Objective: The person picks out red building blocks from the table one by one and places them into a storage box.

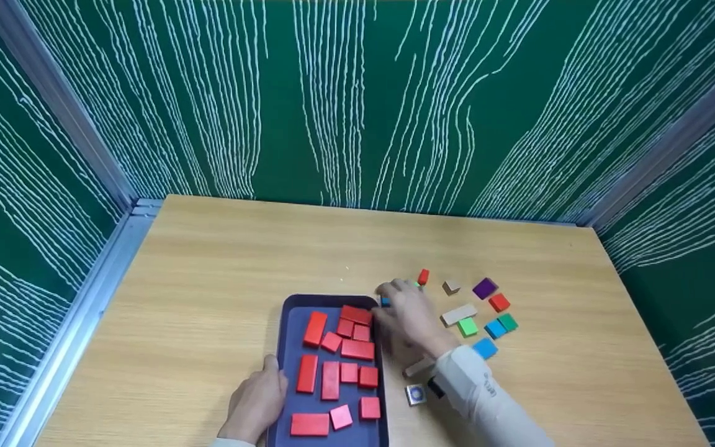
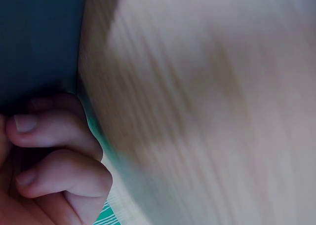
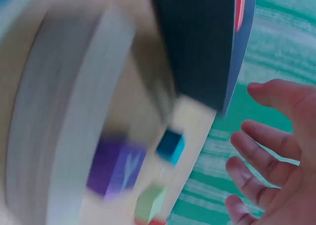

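Note:
A dark tray [image 1: 283, 332] with several red blocks [image 1: 330, 380] lying in it stands in front of me. My left hand [image 1: 256, 400] grips its left edge; the left wrist view shows curled fingers [image 2: 64, 131] against the dark wall. My right hand [image 1: 412, 313] is just past the tray's right rim, over a blue block [image 1: 385, 302] that it partly hides. In the right wrist view its fingers are spread and loosely bent with nothing between them. A purple block [image 3: 114, 167] and a teal block [image 3: 170, 146] lie below that hand.
Right of the tray lie more loose blocks: a purple cube [image 1: 485, 287], a red cube [image 1: 499, 302], a light green cube [image 1: 467, 326], a blue block [image 1: 485, 348] and a plain wooden bar [image 1: 458, 315]. A printed cube [image 1: 415, 395] sits near my right sleeve. Green walls [image 1: 332, 124] enclose the table.

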The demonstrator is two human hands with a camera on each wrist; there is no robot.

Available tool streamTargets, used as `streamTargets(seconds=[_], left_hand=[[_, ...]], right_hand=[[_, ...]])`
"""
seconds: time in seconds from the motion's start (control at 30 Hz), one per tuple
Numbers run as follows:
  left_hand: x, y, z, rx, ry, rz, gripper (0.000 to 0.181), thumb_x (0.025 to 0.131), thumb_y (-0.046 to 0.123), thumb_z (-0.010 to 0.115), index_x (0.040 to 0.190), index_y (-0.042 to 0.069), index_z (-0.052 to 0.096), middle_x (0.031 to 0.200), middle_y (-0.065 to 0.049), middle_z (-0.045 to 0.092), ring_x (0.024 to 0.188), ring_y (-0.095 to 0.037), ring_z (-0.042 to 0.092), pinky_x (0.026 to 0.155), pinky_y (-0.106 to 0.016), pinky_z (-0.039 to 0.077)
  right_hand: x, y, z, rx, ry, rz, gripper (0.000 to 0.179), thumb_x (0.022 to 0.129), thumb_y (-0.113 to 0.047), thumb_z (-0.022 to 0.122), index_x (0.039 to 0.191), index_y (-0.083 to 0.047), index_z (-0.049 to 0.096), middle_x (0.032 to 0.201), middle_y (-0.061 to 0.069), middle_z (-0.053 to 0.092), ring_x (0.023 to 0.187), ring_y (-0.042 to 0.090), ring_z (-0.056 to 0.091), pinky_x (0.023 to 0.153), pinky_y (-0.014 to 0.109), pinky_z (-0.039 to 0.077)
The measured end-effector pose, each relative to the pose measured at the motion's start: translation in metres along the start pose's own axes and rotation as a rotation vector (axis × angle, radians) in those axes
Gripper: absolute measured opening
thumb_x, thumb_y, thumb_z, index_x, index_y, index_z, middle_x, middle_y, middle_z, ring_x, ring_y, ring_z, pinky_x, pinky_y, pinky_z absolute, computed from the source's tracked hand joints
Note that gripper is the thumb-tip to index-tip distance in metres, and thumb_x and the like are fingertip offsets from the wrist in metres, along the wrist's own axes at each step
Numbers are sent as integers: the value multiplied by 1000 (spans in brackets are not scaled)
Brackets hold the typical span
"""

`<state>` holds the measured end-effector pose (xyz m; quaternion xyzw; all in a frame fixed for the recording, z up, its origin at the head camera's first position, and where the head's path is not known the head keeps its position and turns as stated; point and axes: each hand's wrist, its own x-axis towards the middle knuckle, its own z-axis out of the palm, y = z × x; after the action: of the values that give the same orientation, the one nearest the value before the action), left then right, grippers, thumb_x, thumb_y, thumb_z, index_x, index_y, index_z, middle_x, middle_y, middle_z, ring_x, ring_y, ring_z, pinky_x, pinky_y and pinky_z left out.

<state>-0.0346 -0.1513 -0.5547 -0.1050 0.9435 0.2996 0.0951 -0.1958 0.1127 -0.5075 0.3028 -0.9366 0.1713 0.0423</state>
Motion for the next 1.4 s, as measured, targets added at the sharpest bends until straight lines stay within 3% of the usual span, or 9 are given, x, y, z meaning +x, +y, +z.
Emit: streamTargets(seconds=[0.27,0.53,0.8,1.13,1.27,1.4], left_hand=[[0,1,1,-8,0,-6,28,102,19,49,122,-2,47,76,-13,60,66,-30,63,58,-47,46],[0,2,1,-27,-21,-23,36,102,18,47,131,-4,44,72,-11,58,61,-25,59,55,-44,45],[-1,1,1,-37,-10,-27,28,101,18,48,122,-1,46,72,-11,57,60,-25,57,53,-44,43],[-1,3,2,-41,8,-21,28,101,19,49,121,0,48,72,-10,58,61,-26,60,53,-44,45],[-1,3,1,-34,8,-16,25,101,19,49,118,1,48,71,-10,57,60,-25,58,53,-44,44],[0,2,0,-24,19,-5,19,101,18,49,111,2,49,68,-9,55,57,-24,57,51,-43,43]], right_hand=[[4,58,-17,21,-18,220,35,91,-22,74,122,-8,67,123,15,61,114,36,54,97,58,36],[10,90,-19,-18,-89,304,41,94,-23,71,131,-7,61,132,18,55,121,39,48,97,56,37],[15,96,-12,-4,-95,301,42,92,-20,74,130,-6,61,124,16,61,114,37,50,95,55,38],[14,96,-14,9,-65,288,35,91,-15,75,124,-8,65,115,11,66,108,33,52,93,51,38],[17,87,-18,7,-19,281,33,91,-17,75,121,-7,66,114,11,66,107,33,52,93,51,38],[21,68,-21,-5,38,225,29,90,-19,76,116,-8,68,113,10,67,105,32,53,92,50,40]])
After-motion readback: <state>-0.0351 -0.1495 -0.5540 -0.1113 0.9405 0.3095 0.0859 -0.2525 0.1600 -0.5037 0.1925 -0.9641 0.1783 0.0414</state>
